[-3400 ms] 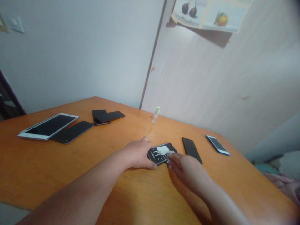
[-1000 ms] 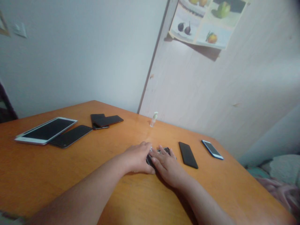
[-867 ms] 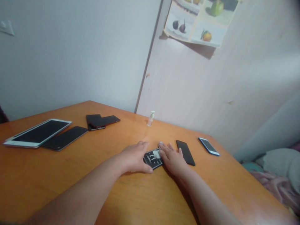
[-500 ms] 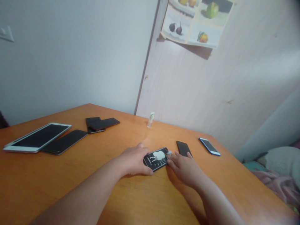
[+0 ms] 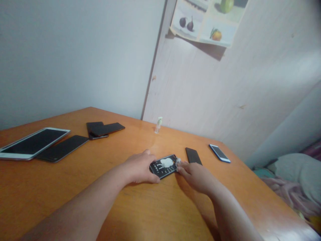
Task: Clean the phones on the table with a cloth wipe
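A black phone with a white figure and lettering on its upward face lies on the table. My left hand is closed on its left end, thumb along the near edge and fingers at the far edge. At the phone's right end, my right hand pinches a small crumpled white tissue against the edge. Just beyond the right hand lies a dark phone, its near end close to the knuckles.
On the wooden table, a white tablet, a black phone and two overlapping dark phones lie left. A small clear pump bottle stands at the back. A blue-edged phone lies right, with bedding beyond the table.
My right hand's fingers have drawn together around the tissue at the phone's right end. My left hand keeps its hold. The whole view has shifted slightly.
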Demonstrator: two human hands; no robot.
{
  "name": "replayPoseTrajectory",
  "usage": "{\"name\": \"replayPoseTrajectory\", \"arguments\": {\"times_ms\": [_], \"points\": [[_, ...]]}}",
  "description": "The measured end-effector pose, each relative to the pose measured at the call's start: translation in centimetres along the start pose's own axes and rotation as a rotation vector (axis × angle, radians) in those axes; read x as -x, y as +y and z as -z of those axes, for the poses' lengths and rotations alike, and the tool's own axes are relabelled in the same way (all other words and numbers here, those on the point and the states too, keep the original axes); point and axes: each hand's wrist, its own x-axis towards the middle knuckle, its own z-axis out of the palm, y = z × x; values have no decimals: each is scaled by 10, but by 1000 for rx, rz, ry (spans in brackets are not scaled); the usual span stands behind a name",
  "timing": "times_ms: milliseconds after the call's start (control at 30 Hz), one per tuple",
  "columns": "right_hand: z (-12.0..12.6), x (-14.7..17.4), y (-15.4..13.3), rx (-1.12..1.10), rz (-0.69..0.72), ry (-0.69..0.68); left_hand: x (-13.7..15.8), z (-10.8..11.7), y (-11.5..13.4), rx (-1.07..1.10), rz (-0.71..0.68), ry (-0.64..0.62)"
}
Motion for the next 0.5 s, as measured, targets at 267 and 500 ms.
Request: {"name": "replayPoseTrajectory", "arguments": {"times_ms": [267, 500], "points": [[-23, -35, -1, -11, 15, 116, -2, -2, 0, -14, 17, -8], [2, -5, 9, 1, -53, -27, 0, 3, 3, -5, 17, -4]]}}
